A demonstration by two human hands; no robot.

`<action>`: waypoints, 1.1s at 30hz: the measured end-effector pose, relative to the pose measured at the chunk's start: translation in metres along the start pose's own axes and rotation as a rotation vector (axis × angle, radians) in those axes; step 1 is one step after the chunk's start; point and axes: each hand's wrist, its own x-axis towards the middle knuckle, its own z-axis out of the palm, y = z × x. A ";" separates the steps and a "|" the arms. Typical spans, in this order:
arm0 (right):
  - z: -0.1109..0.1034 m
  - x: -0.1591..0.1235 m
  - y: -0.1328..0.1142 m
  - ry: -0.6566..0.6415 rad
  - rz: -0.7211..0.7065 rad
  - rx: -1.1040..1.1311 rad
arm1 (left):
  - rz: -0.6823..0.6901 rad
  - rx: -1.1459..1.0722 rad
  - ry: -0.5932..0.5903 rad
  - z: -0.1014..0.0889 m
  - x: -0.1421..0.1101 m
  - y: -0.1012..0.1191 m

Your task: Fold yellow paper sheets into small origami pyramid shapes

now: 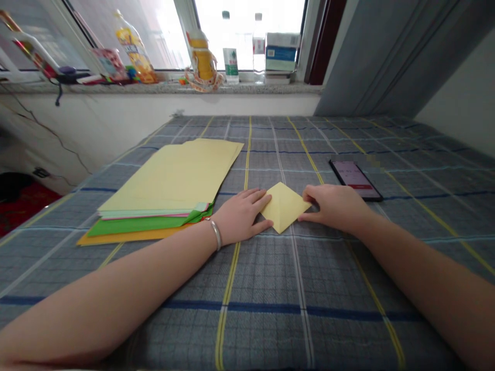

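A small folded yellow paper (284,206), diamond-shaped, lies on the grey plaid cloth (270,288). My left hand (242,216) rests flat on the cloth with its fingers stretched onto the paper's left corner; a silver bangle circles the wrist. My right hand (334,206) lies at the paper's right corner, fingers curled and pressing down on its edge. Neither hand lifts the paper.
A stack of coloured paper sheets (170,190), yellow on top with green and orange below, lies to the left. A phone (355,179) with a lit screen lies to the right. Bottles (135,49) and boxes (281,54) stand on the windowsill behind.
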 end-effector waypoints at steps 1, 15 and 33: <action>0.001 0.000 0.002 0.002 -0.037 0.015 | 0.005 -0.025 -0.004 0.001 0.000 -0.002; 0.006 0.002 0.007 0.081 -0.350 0.206 | -0.036 -0.271 0.027 -0.001 0.003 -0.008; 0.009 0.000 -0.003 0.121 -0.430 0.317 | 0.109 -0.190 0.197 -0.003 0.004 -0.006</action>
